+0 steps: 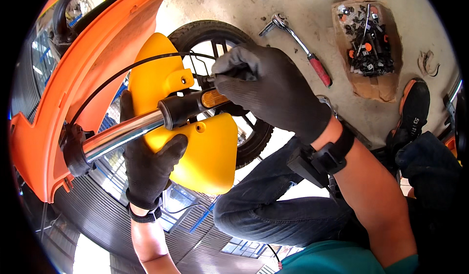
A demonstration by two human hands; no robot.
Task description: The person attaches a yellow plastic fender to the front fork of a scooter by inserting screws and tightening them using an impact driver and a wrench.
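My left hand (152, 165), in a dark glove, grips a yellow front fender (207, 154) from its near side, with fingers partly hidden behind it. The fender sits around a motorcycle fork leg, with a chrome tube (124, 133) and a black lower part (181, 109). An orange reflector (214, 98) is on that lower part. My right hand (273, 86), also gloved, is closed in a pinch beside the reflector and next to the fender's tab with a hole. What its fingertips hold is hidden. Behind the fender stands a black wheel (202, 28).
An orange body panel (105, 54) rises at the left, and a black cable (141, 63) arcs over the fender. On the floor lie a red-handled ratchet (304, 45) and a cardboard box (372, 86) of bolts and small parts. Dark shoes (414, 109) stand at the right.
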